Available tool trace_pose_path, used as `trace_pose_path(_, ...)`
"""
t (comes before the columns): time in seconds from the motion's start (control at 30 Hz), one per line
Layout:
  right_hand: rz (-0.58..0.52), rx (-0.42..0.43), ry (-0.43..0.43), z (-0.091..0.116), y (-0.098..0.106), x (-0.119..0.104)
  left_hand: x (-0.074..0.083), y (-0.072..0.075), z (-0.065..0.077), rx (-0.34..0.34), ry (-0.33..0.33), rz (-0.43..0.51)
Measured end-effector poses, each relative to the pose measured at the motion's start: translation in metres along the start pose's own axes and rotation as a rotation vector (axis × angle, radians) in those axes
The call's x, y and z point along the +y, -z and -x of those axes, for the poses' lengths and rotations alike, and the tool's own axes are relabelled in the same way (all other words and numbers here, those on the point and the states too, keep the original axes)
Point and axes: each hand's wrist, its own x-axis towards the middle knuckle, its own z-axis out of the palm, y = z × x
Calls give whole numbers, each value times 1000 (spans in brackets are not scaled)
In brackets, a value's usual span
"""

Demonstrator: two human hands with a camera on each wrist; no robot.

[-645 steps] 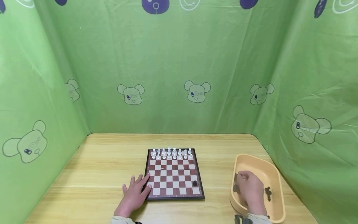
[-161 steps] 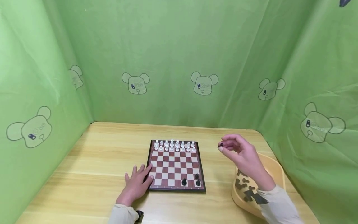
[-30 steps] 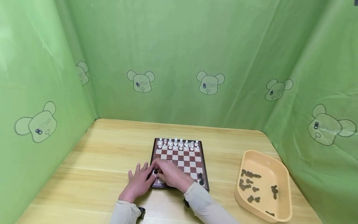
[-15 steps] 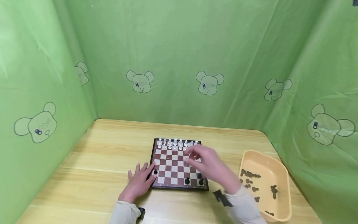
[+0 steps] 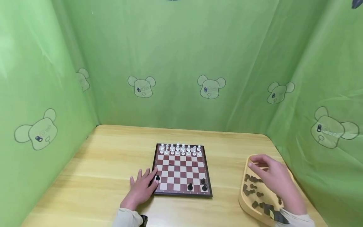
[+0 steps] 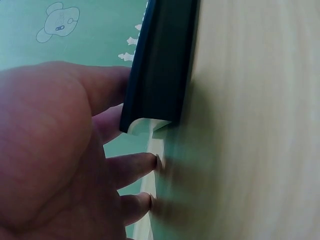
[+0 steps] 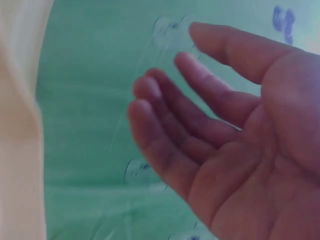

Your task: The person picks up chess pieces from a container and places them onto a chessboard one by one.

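With our left hand [image 5: 140, 190] spread against the board [image 5: 177, 169] and right hand [image 5: 275, 179] loosely curved, empty, we judge the black pieces [image 5: 259, 194] light, stiff, best pinched mid-body.

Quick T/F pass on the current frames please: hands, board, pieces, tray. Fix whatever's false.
1. The left hand touches the chessboard at its left edge. True.

2. The right hand is at the tray. True.

3. The right hand pinches a chess piece. False: the right wrist view shows it holding nothing, fingers loosely curved.

4. Four black pieces stand on the chessboard. True.

5. The white pieces fill the two rows nearest the person. False: they stand in the two rows at the far edge.

6. The tray is left of the chessboard. False: it is to the right, with dark pieces lying in it.
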Motion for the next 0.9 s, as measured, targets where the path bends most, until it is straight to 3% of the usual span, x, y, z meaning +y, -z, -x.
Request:
trace_pose_path(0.23,73,-117,-139,13,3,39,-10,-10,0,32,-17,21)
trace_pose_path(0.47,67,-166,-183,18,-3,58,-13,-14,-3,63,-50,45)
trace_pose_path(0.7,33,-219,-209,23,-8,68,-7,-2,-2,24,-36,32)
trace_pose_path(0.9,90,-364,-210,19,4,61,-9,-2,-6,-18,3,28)
